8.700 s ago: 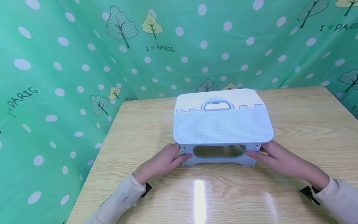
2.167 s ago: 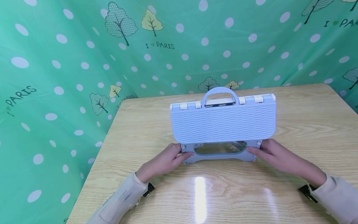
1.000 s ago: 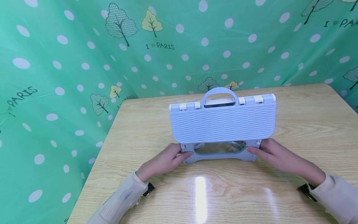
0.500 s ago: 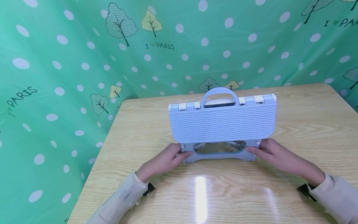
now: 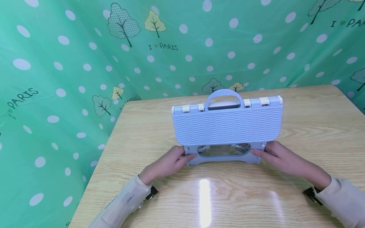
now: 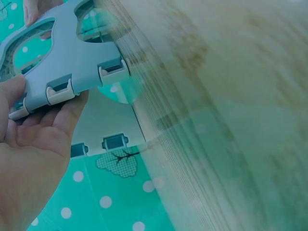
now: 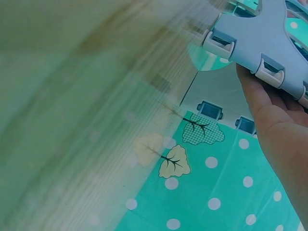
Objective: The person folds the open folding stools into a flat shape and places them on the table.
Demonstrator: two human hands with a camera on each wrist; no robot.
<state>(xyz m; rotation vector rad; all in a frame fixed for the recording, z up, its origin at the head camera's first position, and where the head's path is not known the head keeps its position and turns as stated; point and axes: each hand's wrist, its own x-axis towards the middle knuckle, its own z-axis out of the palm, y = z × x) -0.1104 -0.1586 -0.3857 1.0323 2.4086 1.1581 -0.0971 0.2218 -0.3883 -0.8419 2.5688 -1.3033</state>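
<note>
A pale blue and white folding step stool [image 5: 227,125] stands on the table in the head view, its top bent along the middle hinge. The arched carry handle [image 5: 223,91] sticks up at that fold. My left hand [image 5: 170,161] grips the left edge of the near blue leg panel [image 6: 67,67], thumb in front and fingers behind. On the other side my right hand [image 5: 280,157] holds the right edge the same way, its fingers [image 7: 262,96] behind the panel. The white far half of the top is mostly hidden behind the blue half.
The wood-grain table [image 5: 142,126] stretches around the stool on all sides. A green dotted cloth [image 5: 171,47] with printed trees hangs behind it and along the left. Black straps [image 5: 152,192] sit at the cuffs of the light sleeves.
Earlier the stool's top lay flat with its white half showing; since then its middle has risen and the handle come upright. Over the last second almost nothing moves; both hands keep their grip.
</note>
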